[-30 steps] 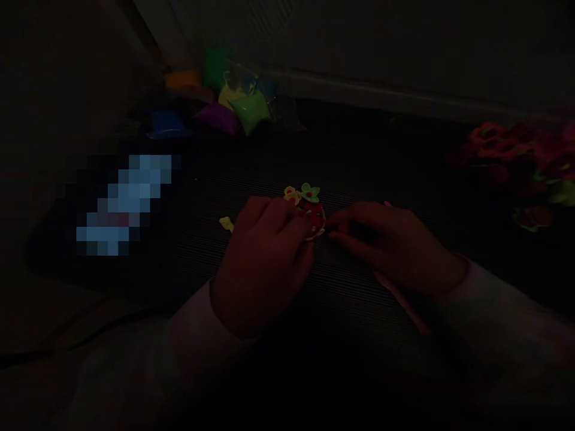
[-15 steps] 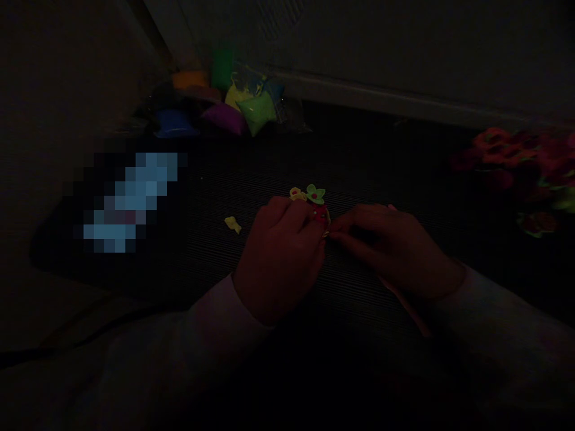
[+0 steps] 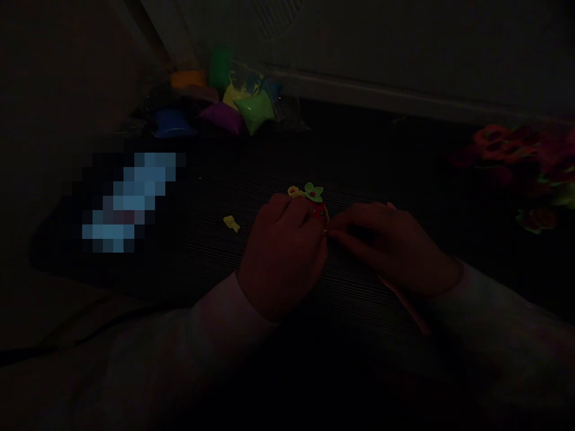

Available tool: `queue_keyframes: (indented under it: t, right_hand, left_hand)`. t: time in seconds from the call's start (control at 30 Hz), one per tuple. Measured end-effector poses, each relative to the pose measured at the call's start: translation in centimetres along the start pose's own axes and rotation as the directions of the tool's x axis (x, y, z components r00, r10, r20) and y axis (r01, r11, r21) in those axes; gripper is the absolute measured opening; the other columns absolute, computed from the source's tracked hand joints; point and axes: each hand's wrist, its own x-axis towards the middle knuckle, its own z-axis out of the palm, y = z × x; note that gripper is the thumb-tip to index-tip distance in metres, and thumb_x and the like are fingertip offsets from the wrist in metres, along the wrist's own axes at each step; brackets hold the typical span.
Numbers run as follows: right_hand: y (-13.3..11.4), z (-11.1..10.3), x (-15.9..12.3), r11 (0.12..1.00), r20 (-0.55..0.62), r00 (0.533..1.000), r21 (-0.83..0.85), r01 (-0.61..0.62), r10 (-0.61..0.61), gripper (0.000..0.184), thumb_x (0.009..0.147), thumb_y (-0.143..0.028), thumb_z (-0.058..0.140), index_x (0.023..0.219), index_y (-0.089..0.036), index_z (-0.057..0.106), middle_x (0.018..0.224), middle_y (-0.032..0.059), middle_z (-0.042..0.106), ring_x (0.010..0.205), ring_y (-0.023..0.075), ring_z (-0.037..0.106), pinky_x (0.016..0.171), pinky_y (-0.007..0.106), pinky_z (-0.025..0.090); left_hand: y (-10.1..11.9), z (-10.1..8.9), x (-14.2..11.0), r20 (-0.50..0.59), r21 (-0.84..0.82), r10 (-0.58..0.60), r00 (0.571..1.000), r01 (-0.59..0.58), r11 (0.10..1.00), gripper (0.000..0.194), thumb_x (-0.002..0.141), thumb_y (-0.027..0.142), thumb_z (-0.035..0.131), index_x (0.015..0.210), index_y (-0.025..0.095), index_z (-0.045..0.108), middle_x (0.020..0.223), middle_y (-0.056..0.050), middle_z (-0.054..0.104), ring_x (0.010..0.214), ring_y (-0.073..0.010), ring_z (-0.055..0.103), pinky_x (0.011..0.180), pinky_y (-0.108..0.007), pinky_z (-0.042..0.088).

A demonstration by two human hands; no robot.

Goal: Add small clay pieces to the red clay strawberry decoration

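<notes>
The picture is very dark. My left hand is closed around a small red clay piece, mostly hidden under the fingers. A green flower and a yellow flower with red centres stick out above those fingers. Along the red piece's right side runs a thin yellow strip. My right hand pinches at the lower end of this strip, thumb and forefinger together. Beneath the right palm lies a long pinkish stick, partly covered. A loose yellow scrap rests left of my left hand.
Colourful clay packets, among them a light green one and a purple one, are heaped at the back left. A blurred, lit screen sits at the left. Red and orange flower shapes lie at the right on the dark ribbed table.
Both hands keep nearly the same pose around the red piece. The whole view has shifted very slightly; no thing has visibly been picked up or let go.
</notes>
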Motion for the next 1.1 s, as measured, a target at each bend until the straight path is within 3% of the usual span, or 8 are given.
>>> queue_keyframes:
  t: [0.47,0.63,0.73,0.83,0.9,1.1]
  right_hand:
    - [0.1,-0.1,-0.1,0.999,-0.011,1.0,0.045,-0.006,0.006,0.009,0.079,-0.024,0.053,0.083,-0.022,0.06,0.074,-0.0036,0.062,0.069,0.0111,0.056,0.067,0.026,0.039]
    - [0.4,-0.6,-0.4,0.989,-0.01,0.998,0.135,-0.067,0.069,0.015,0.08,-0.022,0.05,0.091,-0.02,0.059,0.082,-0.0003,0.063,0.074,0.0118,0.057,0.067,0.025,0.043]
    - [0.5,-0.7,-0.3,0.989,-0.016,0.999,0.143,-0.04,0.043,0.017,0.079,-0.019,0.05,0.094,-0.019,0.059,0.083,0.0012,0.063,0.076,0.012,0.058,0.068,0.025,0.044]
    - [0.4,-0.5,0.0,0.993,0.011,1.0,0.112,0.023,-0.024,0.021,0.078,-0.015,0.05,0.097,-0.02,0.059,0.089,0.0025,0.061,0.08,0.0122,0.057,0.071,0.026,0.045]
    - [0.3,-0.2,0.1,0.994,-0.005,1.0,0.105,0.025,-0.025,0.023,0.078,-0.015,0.049,0.099,-0.019,0.057,0.094,0.004,0.061,0.085,0.0135,0.057,0.074,0.028,0.045]
    - [0.1,0.5,0.2,0.983,-0.114,0.978,0.081,-0.167,0.176,0.027,0.077,-0.015,0.046,0.102,-0.019,0.052,0.102,0.0055,0.062,0.092,0.0191,0.057,0.081,0.039,0.044]
  left_hand:
    - [0.3,0.0,0.1,-0.007,0.019,0.006,1.0,-0.006,1.0,0.012,0.077,0.021,0.051,0.079,0.014,0.061,0.086,-0.007,0.059,0.085,-0.0231,0.049,0.076,-0.038,0.042]
    - [-0.1,-1.9,-0.8,-0.059,-0.003,-0.046,0.997,0.046,0.999,0.021,0.075,0.025,0.055,0.093,0.015,0.058,0.091,-0.007,0.058,0.089,-0.0226,0.05,0.08,-0.039,0.041]
    - [-1.2,-3.6,-2.2,-0.095,0.045,-0.144,0.985,0.149,0.988,0.016,0.075,0.022,0.053,0.09,0.018,0.058,0.085,-0.006,0.058,0.084,-0.0222,0.051,0.076,-0.038,0.043]
    - [-2.1,-4.4,-3.6,-0.07,0.038,-0.194,0.979,0.197,0.98,0.011,0.075,0.021,0.052,0.086,0.018,0.057,0.081,-0.005,0.06,0.08,-0.0216,0.053,0.07,-0.037,0.045]
    - [-2.4,-4.4,-3.9,-0.041,-0.021,-0.227,0.973,0.227,0.974,0.018,0.077,0.018,0.049,0.094,0.016,0.055,0.084,-0.006,0.062,0.081,-0.0214,0.054,0.07,-0.037,0.045]
    - [-1.9,-3.1,-2.2,0.11,-0.058,-0.35,0.93,0.357,0.932,0.043,0.077,0.01,0.041,0.12,0.013,0.042,0.098,-0.008,0.064,0.096,-0.0245,0.05,0.083,-0.046,0.036]
